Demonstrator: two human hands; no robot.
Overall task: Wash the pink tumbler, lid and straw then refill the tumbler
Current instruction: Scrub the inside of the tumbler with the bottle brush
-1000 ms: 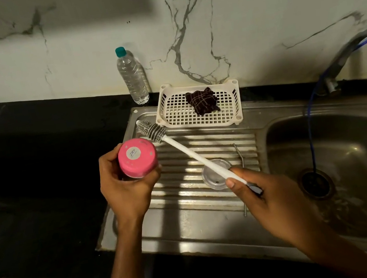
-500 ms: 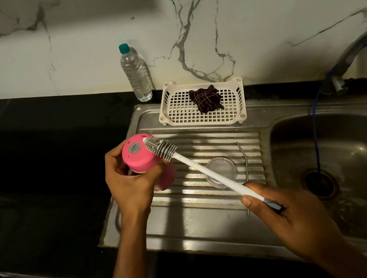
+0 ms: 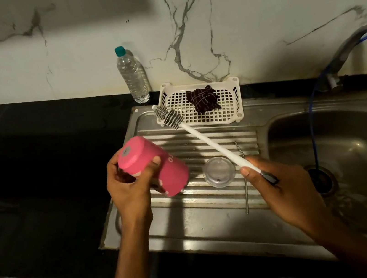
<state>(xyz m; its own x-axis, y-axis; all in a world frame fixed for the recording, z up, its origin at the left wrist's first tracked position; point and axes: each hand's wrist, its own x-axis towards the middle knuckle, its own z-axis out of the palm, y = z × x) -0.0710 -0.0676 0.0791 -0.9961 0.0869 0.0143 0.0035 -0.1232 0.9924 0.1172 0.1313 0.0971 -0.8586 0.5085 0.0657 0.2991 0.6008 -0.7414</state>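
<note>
**SCRUB STEP: TUMBLER HELD, BRUSH OUTSIDE**

Clasps the pink tumbler [image 3: 158, 167] in the left grip [image 3: 128, 190], fingers and thumb wrapped round its base end; holds it tilted above the drainboard [image 3: 201, 210], base toward the camera, mouth down and to the right; pinches the bottle brush [image 3: 215, 146] by its handle end in the right grip [image 3: 282, 190], closed round it; points the bristles away from the tumbler, at the near edge of the white basket [image 3: 235, 109]. Shows the clear lid [image 3: 219, 171] and metal straw [image 3: 246, 198] lying side by side on the drainboard. Judged: tumbler scrubbing in hand; lid, straw, rinse and refill not yet done. Next: turn the mouth toward the bristles; feed the brush in straight; expect a slippery wall if wet.
</note>
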